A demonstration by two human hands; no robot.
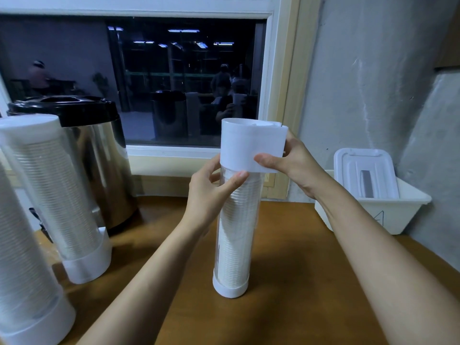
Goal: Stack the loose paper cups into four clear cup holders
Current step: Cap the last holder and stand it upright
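A clear cup holder [236, 232] stands upright in the middle of the wooden table, filled with a stack of white paper cups. Its white end piece [249, 143] sits on top of the tube. My left hand [211, 192] grips the clear tube just under that piece. My right hand [291, 163] holds the white end piece from the right, thumb across its lower front. Two more filled cup holders stand at the left: one [57, 195] beside the urn, the other [22, 270] at the near left edge.
A steel urn with a black lid [99, 150] stands at the back left. A white plastic bin [373, 212] holding a white lidded box sits at the right against the grey wall. A dark window lies behind. The wooden table [286, 295] stretches in front.
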